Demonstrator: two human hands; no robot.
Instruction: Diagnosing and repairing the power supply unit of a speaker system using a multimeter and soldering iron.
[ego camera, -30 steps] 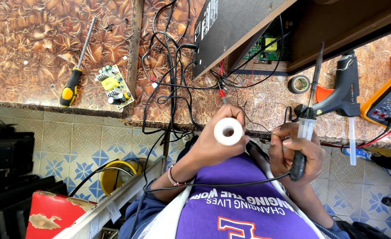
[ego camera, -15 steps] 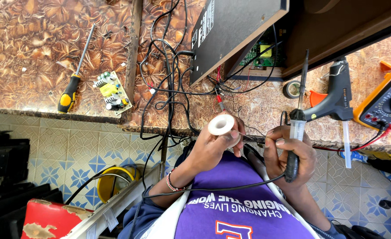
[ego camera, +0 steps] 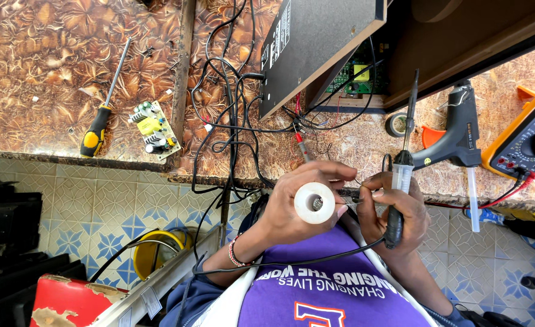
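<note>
**Wire end pinched between two hands, iron standing upright on the right**

On the patterned brown bench (ego camera: 49, 72), well left of the hands, lie a yellow-and-black screwdriver (ego camera: 101, 115) and a small green circuit board (ego camera: 153, 129). A tangle of black cables (ego camera: 231, 121) hangs over the edge just beside them.

The left hand (ego camera: 292, 209) is curled closed around a white ring-shaped roll of tape (ego camera: 314, 203), its open centre facing the camera. Its thumb and forefinger reach rightward past the roll.

To the right of those fingers is a short dark wire end (ego camera: 353, 195), lying roughly crosswise. Both hands' fingertips meet on it, so neither hand is clearly nearer.

The right hand (ego camera: 398, 212) pinches the wire's other side. Its remaining fingers are wrapped around the black-gripped soldering iron (ego camera: 404, 166). The iron's long axis runs nearly upright, with its tip pointing away from the body, above the wire and apart from it.

Further right are a black glue gun (ego camera: 458, 136) and an orange-edged multimeter (ego camera: 531, 142).
</note>
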